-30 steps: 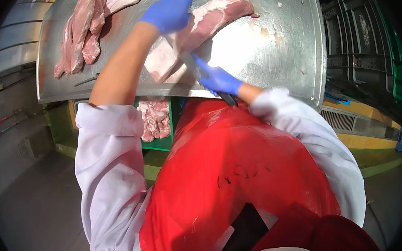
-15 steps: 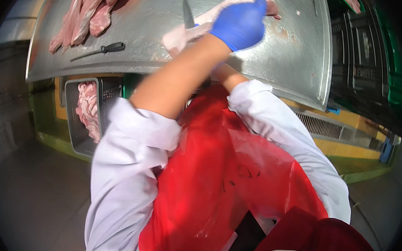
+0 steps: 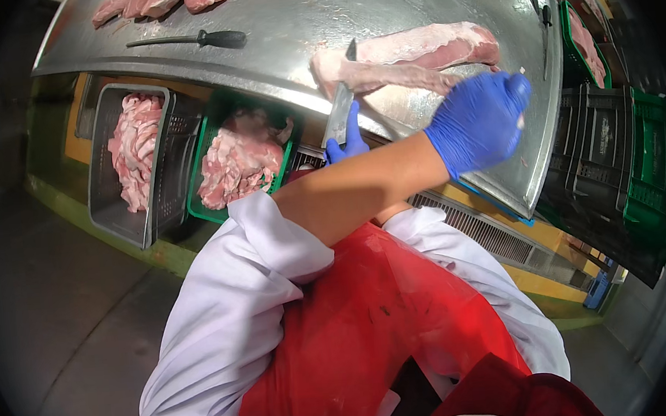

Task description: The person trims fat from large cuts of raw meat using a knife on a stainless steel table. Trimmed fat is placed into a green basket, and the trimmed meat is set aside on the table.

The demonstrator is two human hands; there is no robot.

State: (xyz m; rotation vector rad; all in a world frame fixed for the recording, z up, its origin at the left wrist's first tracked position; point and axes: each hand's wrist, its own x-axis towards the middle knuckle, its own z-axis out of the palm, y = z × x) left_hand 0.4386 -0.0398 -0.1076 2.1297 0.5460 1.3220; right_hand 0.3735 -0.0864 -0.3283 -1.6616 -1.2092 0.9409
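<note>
My left hand (image 3: 479, 122), gloved in blue, reaches across to the right, closed on the end of a pale meat strip (image 3: 397, 78). Beneath my left forearm, my right hand (image 3: 345, 136), also gloved, grips a knife (image 3: 339, 110) with its blade against the strip's left part; the handle is mostly hidden. The strip lies along a long pink slab (image 3: 449, 46) with white fat near the front edge of the steel table (image 3: 279, 17). A sharpening steel (image 3: 220, 39) with a black handle lies to the left, below several meat pieces (image 3: 144, 0).
A grey crate (image 3: 97, 195) and a green crate (image 3: 199, 199), both holding meat, sit below the table's front left. Dark stacked crates (image 3: 595, 156) and green crates with meat (image 3: 590, 51) stand at the right. Thin black-handled tools (image 3: 545, 15) lie by the right rim.
My left hand has crossed from the upper middle to the right over my right forearm, drawing the strip sideways. The view has shifted, revealing both crates below the table.
</note>
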